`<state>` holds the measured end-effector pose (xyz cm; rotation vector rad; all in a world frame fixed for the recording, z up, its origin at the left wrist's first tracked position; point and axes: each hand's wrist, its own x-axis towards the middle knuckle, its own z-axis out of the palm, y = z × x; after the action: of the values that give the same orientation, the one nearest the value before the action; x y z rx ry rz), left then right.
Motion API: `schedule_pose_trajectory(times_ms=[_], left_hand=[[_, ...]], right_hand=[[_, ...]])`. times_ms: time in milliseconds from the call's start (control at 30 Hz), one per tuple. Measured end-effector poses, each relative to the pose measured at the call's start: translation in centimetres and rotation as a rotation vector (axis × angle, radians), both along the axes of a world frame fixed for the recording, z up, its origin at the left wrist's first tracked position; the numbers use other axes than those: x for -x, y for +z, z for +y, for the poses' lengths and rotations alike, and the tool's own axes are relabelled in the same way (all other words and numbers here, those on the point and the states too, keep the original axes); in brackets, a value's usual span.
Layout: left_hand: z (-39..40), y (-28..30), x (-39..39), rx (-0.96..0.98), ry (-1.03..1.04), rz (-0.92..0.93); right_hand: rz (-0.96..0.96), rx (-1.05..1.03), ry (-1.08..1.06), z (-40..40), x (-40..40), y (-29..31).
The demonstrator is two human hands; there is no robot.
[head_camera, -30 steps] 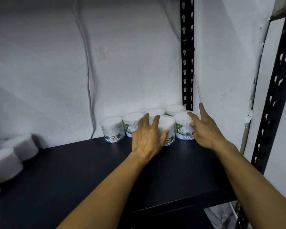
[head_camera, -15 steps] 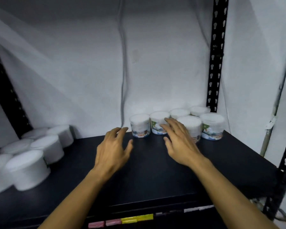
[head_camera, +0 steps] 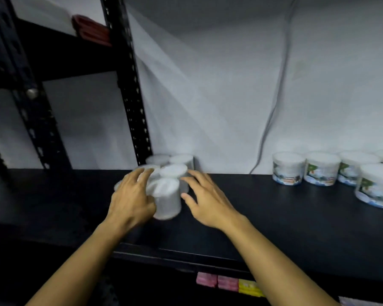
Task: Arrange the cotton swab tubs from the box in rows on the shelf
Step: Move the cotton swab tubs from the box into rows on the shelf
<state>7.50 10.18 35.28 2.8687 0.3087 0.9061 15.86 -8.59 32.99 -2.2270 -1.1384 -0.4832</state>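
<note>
A loose cluster of plain white cotton swab tubs (head_camera: 167, 197) stands at the left of the black shelf (head_camera: 274, 217), blurred by motion. My left hand (head_camera: 131, 199) lies against the cluster's left side, fingers spread over a rear tub and thumb beside the front tub. My right hand (head_camera: 208, 199) reaches in from the right with fingers spread, its fingertips at the cluster's right edge; I cannot tell if they touch. At the far right, labelled tubs (head_camera: 289, 168) stand in a row along the wall, with one more (head_camera: 376, 188) in front of them.
A black perforated upright (head_camera: 128, 85) rises just behind the cluster. A grey cable (head_camera: 274, 107) hangs down the white wall. Pink and yellow packs (head_camera: 228, 282) sit below the shelf's front edge. Red items (head_camera: 91, 29) lie on the upper left shelf.
The view has swung left. Both hands left the labelled rows at the right and moved across the shelf to the loose white tubs at the left.
</note>
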Motion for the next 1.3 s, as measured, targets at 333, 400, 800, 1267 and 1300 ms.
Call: schedule_pose_trajectory(times_ms=[333,400,800,1267,1300], left_hand=[[6.0,-2.9,-1.0,0.021,0.050,0.300],[6.1,-3.2,-1.1,0.018,0.047,0.274],[2.7,-3.2,-0.1,0.027,-0.012,0.190],[-12.0,-4.7,0.1,-0.080,-0.296,0.047],[-12.8,-4.7,0.0,-0.091,-0.308,0.049]], right_hand=[[-0.130,0.251,-0.056,7.9,1.1,-1.2],[-0.155,0.262,-0.077,7.9,1.1,-1.5],[-0.165,0.174,-0.043,4.5,1.6,-2.1],[-0.058,0.031,-0.133,-13.0,3.3,-2.7],[-0.051,0.036,-0.142,-14.0,3.4,-2.7]])
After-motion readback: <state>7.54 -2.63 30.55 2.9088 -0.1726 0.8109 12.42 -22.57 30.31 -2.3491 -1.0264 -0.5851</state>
